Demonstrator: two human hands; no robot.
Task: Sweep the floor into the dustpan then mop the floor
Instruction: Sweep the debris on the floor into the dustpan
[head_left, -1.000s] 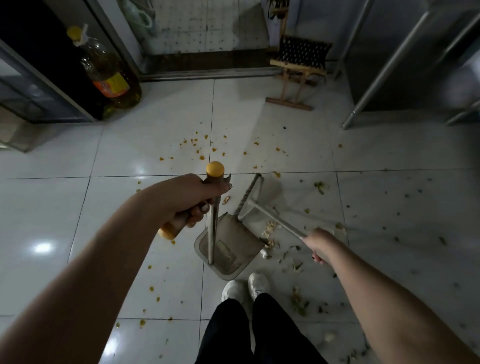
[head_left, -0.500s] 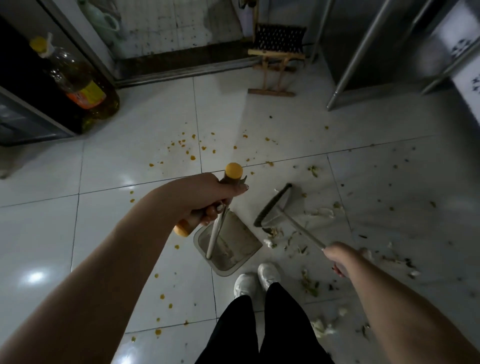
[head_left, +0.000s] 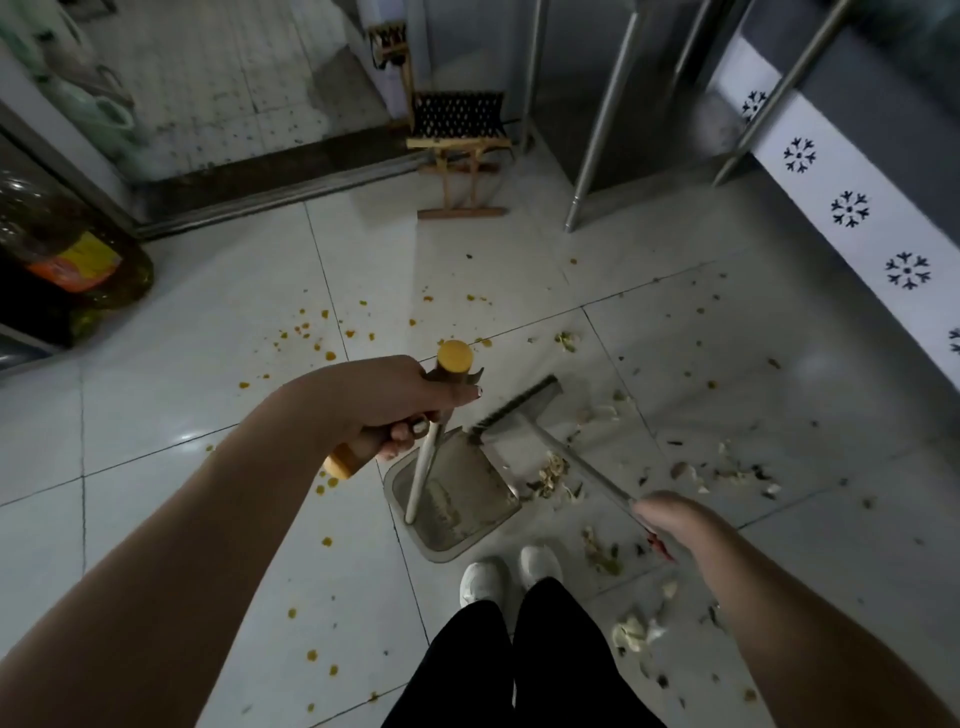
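A person pins the dustpan (head_left: 457, 499) to the floor (head_left: 182, 364) by their shoes (head_left: 483, 582), left hand (head_left: 384, 410) fingers curled round its upright handle (head_left: 423, 467), right hand (head_left: 670, 519) gripping the broom (head_left: 519, 408) to rake nearby scraps (head_left: 550, 475) in.

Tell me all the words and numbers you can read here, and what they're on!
No words or numbers here can be read.
Orange and yellow label on the big bottle: too blurred to read anything.
Dark flower shapes on the white wall strip: a pattern, not letters.
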